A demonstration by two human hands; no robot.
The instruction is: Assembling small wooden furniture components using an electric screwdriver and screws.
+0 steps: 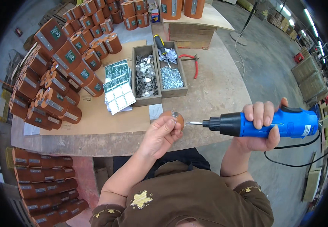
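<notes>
My left hand is closed, thumb and fingers pinching a small round reddish-brown piece above the table's front edge. A small shiny metal plate shows on that piece. Something tiny and bright, perhaps a screw, sits at the fingertips, too small to be sure. My right hand is wrapped round a blue and black electric screwdriver with a black cord. Its metal bit points left at the brown piece, with a short gap between them.
Beyond my hands stand a wooden tray of metal plates and a tray of screws holding a yellow-black screwdriver. Red-handled pliers lie beside them. Green-and-white label sheets and stacked brown cylinders are left.
</notes>
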